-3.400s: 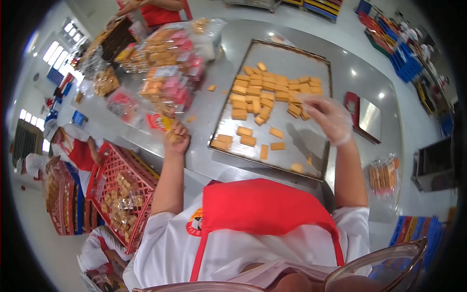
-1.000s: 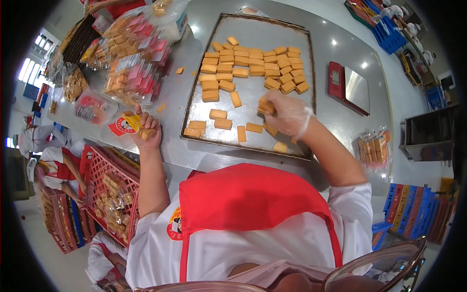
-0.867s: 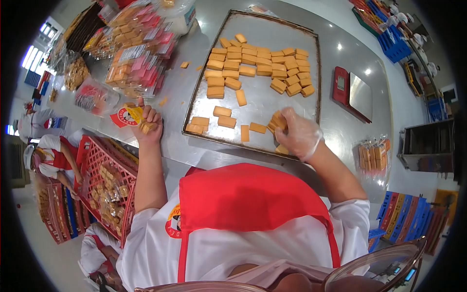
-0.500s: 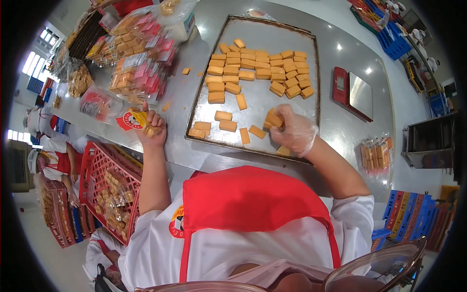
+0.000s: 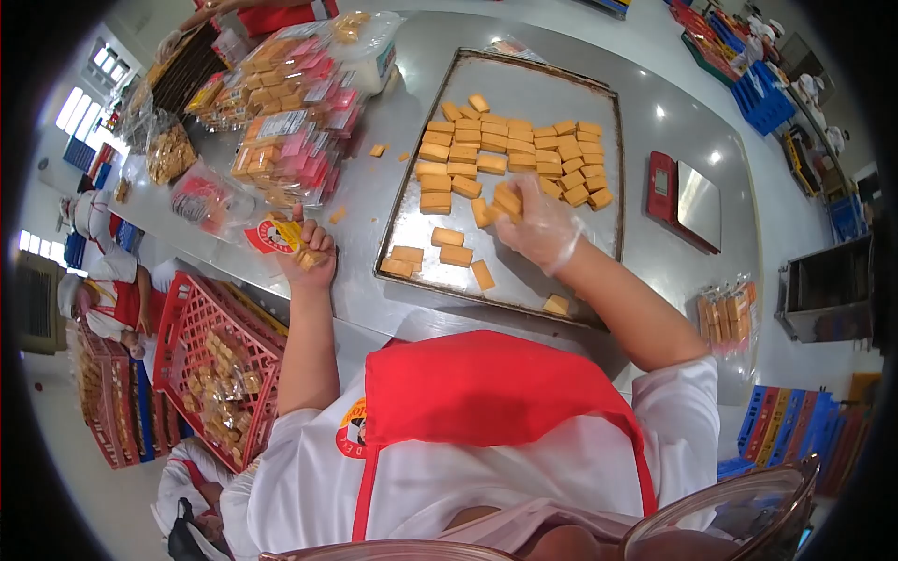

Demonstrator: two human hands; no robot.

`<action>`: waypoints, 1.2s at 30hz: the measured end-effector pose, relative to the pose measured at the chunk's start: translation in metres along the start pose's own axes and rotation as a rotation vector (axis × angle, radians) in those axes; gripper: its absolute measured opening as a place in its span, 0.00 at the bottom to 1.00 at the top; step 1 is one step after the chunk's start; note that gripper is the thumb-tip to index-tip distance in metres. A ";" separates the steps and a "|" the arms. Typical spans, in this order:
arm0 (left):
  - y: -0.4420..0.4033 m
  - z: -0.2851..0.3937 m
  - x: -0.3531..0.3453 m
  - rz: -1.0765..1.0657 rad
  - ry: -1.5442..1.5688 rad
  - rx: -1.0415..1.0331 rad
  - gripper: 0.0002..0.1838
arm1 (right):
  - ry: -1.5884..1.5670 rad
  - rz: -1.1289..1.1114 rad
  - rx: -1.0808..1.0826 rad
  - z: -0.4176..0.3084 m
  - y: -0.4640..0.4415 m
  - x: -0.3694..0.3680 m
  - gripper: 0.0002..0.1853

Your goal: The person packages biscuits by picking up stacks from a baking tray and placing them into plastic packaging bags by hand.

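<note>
My left hand (image 5: 314,264), bare, is closed on a clear plastic bag with a red and yellow label (image 5: 271,236), and a biscuit shows at its fingers. My right hand (image 5: 543,226), in a clear plastic glove, pinches a few yellow biscuits (image 5: 506,200) over the middle of the tray. Just left of those fingers is another biscuit (image 5: 481,213), touching or nearly so. The metal baking tray (image 5: 547,77) holds a close block of rectangular biscuits (image 5: 519,147) toward its far side. Several loose biscuits (image 5: 456,254) lie nearer me.
Filled biscuit packs with pink labels (image 5: 290,154) are piled left of the tray. A red scale (image 5: 662,187) stands to the right, near another pack (image 5: 727,316). A red crate (image 5: 178,327) with bagged biscuits is at my left. Other people (image 5: 117,290) work beyond it.
My right hand has moved away from me, toward the biscuit block, with biscuits in it. One loose biscuit near the tray's front is gone from its spot. My left hand keeps its grip.
</note>
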State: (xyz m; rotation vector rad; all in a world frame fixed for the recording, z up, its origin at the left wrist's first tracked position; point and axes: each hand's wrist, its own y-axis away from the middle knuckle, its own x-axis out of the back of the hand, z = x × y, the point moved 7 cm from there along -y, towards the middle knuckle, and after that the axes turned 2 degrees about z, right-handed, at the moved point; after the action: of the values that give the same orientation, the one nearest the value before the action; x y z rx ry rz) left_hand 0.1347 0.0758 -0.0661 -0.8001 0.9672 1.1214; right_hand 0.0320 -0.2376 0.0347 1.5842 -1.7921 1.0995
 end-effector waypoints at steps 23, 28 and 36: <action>0.004 -0.010 0.006 -0.039 -0.111 0.057 0.25 | 0.075 -0.207 0.228 0.003 -0.003 -0.019 0.18; 0.024 -0.020 -0.043 -0.040 -0.428 -0.046 0.31 | -0.310 -0.103 -0.076 0.004 -0.010 0.000 0.22; 0.034 -0.032 -0.144 -0.131 -1.038 -0.303 0.38 | -0.811 -0.048 -0.074 -0.048 -0.015 0.024 0.26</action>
State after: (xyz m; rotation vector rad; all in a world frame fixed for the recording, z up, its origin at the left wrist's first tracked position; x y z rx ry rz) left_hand 0.0744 0.0043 0.0534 -0.3927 -0.1224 1.3496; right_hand 0.0349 -0.2117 0.0833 2.1980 -2.2117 0.3516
